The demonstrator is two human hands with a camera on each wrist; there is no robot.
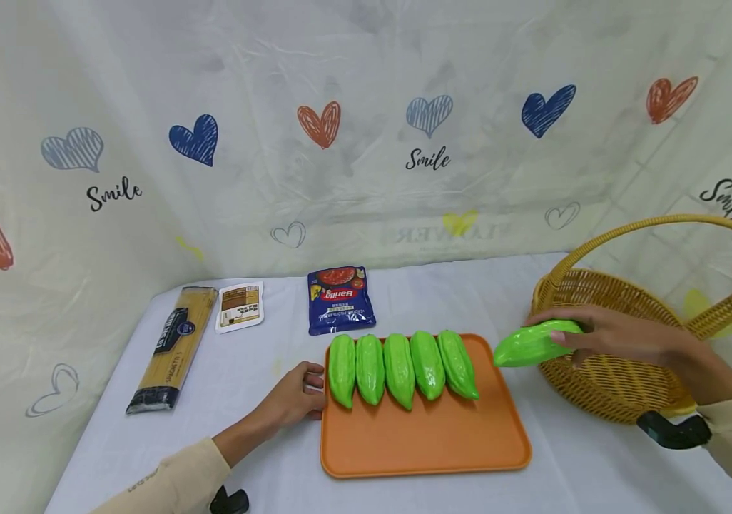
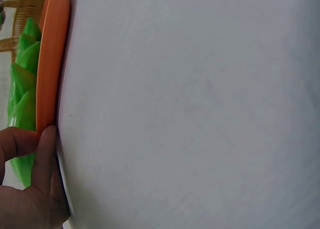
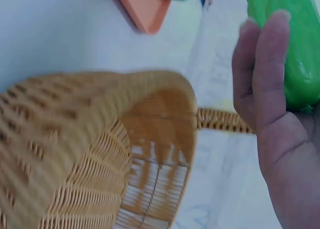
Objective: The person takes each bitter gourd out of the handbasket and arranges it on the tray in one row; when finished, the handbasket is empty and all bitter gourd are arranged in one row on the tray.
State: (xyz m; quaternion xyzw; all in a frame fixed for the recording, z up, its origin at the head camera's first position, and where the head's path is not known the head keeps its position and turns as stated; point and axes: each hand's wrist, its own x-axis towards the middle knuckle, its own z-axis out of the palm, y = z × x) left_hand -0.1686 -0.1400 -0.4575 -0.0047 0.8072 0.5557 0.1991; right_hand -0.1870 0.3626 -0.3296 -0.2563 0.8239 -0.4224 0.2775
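Note:
My right hand (image 1: pixel 623 337) holds a bright green bitter melon (image 1: pixel 533 344) near the left side of the wicker basket's rim. In the right wrist view, the thumb and fingers close round this melon (image 3: pixel 292 44), whose upper end leaves the frame. Several similar melons (image 1: pixel 398 371) lie side by side across the upper part of an orange tray (image 1: pixel 424 446). At the tray's left edge, my left hand (image 1: pixel 295 392) pinches the rim. The left wrist view shows thumb and fingers at the tray wall (image 2: pixel 52 64).
The wicker basket (image 1: pixel 603 389), with its tall arched handle (image 1: pixel 661 220), stands at the right. Behind the tray lies a blue Barilla pouch (image 1: pixel 342 301). A spaghetti pack (image 1: pixel 173 350) and a small white-and-brown packet (image 1: pixel 240 307) lie at the left. A heart-printed curtain (image 1: pixel 366 193) backs the table.

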